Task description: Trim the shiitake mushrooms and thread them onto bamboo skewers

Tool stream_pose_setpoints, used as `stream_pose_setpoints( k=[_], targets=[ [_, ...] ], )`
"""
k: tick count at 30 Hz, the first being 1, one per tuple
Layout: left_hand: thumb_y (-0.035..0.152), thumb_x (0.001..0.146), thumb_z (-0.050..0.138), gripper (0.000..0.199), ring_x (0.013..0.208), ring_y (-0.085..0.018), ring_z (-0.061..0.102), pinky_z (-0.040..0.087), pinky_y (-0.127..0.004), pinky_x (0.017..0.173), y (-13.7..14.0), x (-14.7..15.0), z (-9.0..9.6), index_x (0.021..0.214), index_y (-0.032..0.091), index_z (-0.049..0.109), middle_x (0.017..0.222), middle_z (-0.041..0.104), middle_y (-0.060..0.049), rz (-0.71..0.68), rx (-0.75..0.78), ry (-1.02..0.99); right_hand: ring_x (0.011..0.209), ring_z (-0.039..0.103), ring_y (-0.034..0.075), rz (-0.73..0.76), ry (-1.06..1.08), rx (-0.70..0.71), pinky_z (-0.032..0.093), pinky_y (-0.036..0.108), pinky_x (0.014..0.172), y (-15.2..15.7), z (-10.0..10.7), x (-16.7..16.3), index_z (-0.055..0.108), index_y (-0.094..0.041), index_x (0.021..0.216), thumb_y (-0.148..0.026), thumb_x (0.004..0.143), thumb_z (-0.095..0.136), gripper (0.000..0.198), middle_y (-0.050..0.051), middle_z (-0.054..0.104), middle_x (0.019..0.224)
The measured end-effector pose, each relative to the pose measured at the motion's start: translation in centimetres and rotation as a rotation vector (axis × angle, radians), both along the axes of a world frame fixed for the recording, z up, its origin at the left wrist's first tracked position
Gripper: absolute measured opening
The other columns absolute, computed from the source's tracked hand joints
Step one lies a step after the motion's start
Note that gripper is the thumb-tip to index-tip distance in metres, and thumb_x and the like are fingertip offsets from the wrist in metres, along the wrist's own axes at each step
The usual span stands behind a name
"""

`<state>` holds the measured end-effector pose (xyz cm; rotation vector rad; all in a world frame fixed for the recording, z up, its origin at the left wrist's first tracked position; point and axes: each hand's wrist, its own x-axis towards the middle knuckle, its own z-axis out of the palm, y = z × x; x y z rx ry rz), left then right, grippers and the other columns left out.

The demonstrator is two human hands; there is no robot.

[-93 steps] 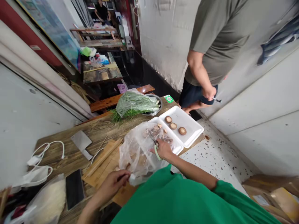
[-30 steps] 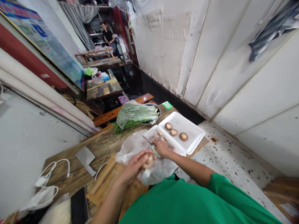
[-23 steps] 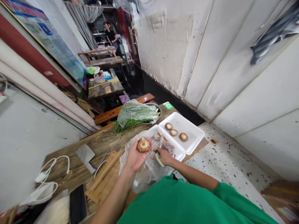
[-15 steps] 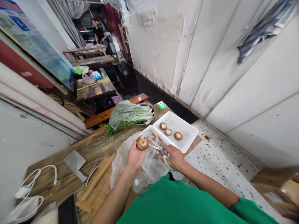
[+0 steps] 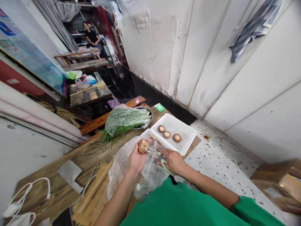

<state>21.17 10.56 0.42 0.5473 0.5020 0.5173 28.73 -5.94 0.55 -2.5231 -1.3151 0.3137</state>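
My left hand (image 5: 136,160) grips a brown mushroom (image 5: 143,146), its stem side turned up. In my right hand (image 5: 173,161) are scissors (image 5: 153,152) with pale green handles, and their blade tips touch the mushroom by its stem. Below both hands lies a crumpled clear plastic bag (image 5: 122,166). Three mushroom caps (image 5: 177,137) rest underside up in a white tray (image 5: 191,138) beyond my right hand. Cut stem pieces (image 5: 152,137) lie in a second white container (image 5: 146,131), which the bag and my hands partly hide.
Green stalks (image 5: 125,117) in plastic lie over a metal bowl (image 5: 151,121) at the table's far side. To the left are a cleaver (image 5: 70,173), wooden boards (image 5: 94,191), a white cable (image 5: 48,185) and a dark phone (image 5: 62,218). A person (image 5: 91,36) sits far back.
The scissor tips have moved onto the mushroom's stem, which now looks cut or tilted. My view has shifted a little, sliding the scene to the left.
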Motion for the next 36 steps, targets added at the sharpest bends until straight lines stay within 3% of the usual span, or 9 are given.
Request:
stream_pose_setpoints(
  k=[19,23,36],
  targets=[
    [0.023,0.09,0.035,0.029,0.092,-0.019,0.062,0.047,-0.035,0.085,-1.8,-0.4,0.5,0.107,0.013,0.056,0.097,0.066,-0.012,0.095,0.106,0.036,0.085,0.06,0.026,0.04,-0.108,-0.086,0.044,0.031,0.069,0.2,-0.3,-1.7,0.046,-0.011,0.124,-0.048,0.087,0.038,0.053,0.017,0.061,0.101],
    [0.022,0.09,0.033,0.03,0.092,-0.02,0.063,0.049,-0.035,0.084,-1.8,-0.3,0.5,0.105,0.012,0.057,0.096,0.065,-0.014,0.098,0.057,0.065,0.083,0.061,0.027,0.068,-0.124,-0.111,0.045,0.032,0.067,0.4,-0.7,-1.6,0.047,-0.009,0.123,-0.049,0.087,0.037,0.055,0.016,0.062,0.098],
    [0.022,0.09,0.033,0.03,0.089,-0.021,0.063,0.051,-0.038,0.082,-1.2,0.1,-2.7,0.102,0.009,0.058,0.097,0.065,-0.015,0.076,-0.113,0.182,0.076,0.064,0.024,0.074,-0.148,-0.206,0.045,0.029,0.063,0.6,-3.5,-1.4,0.054,-0.011,0.107,-0.043,0.091,0.034,0.042,0.016,0.066,0.087]
  ],
)
